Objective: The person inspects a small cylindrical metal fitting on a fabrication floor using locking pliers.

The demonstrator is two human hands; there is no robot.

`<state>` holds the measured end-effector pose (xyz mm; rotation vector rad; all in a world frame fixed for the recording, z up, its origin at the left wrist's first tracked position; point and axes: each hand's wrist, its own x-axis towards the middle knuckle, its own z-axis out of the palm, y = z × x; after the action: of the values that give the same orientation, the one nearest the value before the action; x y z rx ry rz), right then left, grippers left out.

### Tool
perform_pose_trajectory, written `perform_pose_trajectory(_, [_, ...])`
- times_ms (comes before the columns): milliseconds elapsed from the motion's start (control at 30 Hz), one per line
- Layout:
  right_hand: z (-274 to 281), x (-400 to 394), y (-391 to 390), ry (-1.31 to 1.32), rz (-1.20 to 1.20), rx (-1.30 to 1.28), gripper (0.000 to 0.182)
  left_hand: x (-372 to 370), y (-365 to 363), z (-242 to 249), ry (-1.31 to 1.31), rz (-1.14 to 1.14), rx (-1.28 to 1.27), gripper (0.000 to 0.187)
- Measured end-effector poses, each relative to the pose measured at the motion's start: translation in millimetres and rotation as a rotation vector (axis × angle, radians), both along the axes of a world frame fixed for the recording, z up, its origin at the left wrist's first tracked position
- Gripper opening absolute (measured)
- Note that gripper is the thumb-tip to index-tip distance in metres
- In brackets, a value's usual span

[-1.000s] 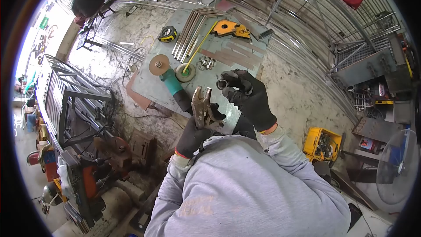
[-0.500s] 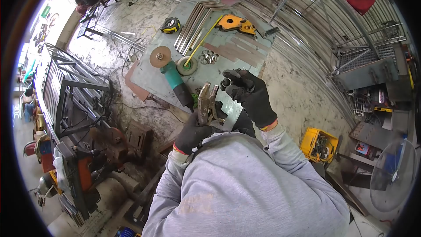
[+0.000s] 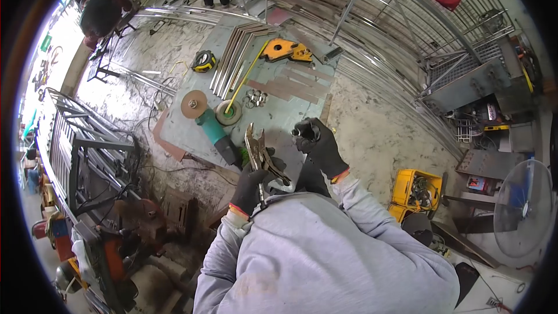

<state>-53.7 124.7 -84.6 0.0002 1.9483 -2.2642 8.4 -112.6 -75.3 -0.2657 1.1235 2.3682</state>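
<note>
My left hand [image 3: 250,187], in a black glove, is wrapped round worn locking pliers [image 3: 254,146] whose jaws point up and away from me. To the right, my gloved right hand [image 3: 323,150] pinches a small metal ring [image 3: 297,132] at its fingertips, apart from the pliers. Similar shiny rings [image 3: 256,99] lie in a cluster on the grey metal table [image 3: 273,125]. Left of them rests a teal angle grinder [image 3: 213,131] with a brown disc, beside a round disc [image 3: 228,113] and a yellow strip [image 3: 247,78].
Bent metal tubes [image 3: 235,61], flat strips [image 3: 290,86], orange angle magnets [image 3: 279,49] and a tape measure [image 3: 203,61] lie farther back. A yellow crate [image 3: 401,192] of parts and a fan [image 3: 523,208] stand right. Metal frames [image 3: 75,134] lean left. Two people are at the back.
The pliers have turned in my left hand, so their jaws and handles now show side-on. My right hand, still with the ring, is slightly lower in view. The whole view has shifted.
</note>
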Motion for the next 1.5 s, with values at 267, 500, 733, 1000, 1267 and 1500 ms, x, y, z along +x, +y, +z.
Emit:
perform_pose_trajectory(267, [-44.7, -26.8, 54.4, 0.038, -0.189, 0.342, 0.028, 37.5, -2.0, -133.9, 0.661, -0.118, -0.851, 0.05])
perform_pose_trajectory(500, [-32.3, -173.7, 99.9, 0.569, -0.329, 1.0, 0.037, 46.7, 6.1, -127.8, 0.379, 0.136, -0.853, 0.036])
perform_pose_trajectory(733, [-69.2, -261.9, 92.5, 0.711, -0.361, 1.088, 0.034, 34.3, 14.7, -104.0, 0.531, 0.006, -1.147, 0.025])
perform_pose_trajectory(1000, [-82.5, -267.9, 98.0, 0.732, -0.345, 1.115, 0.025, 40.5, 21.8, -95.6, -0.45, 0.33, -0.171, 0.019])
perform_pose_trajectory(1267, [-82.9, -273.6, 105.5, 0.641, -0.319, 1.09, 0.038, 43.8, 18.8, -110.5, -0.434, 0.352, -0.265, 0.021])
perform_pose_trajectory(1500, [-73.2, -266.7, 108.5, 0.675, -0.362, 1.189, 0.038, 51.2, 13.5, -118.3, -0.4, 0.395, -0.228, 0.019])
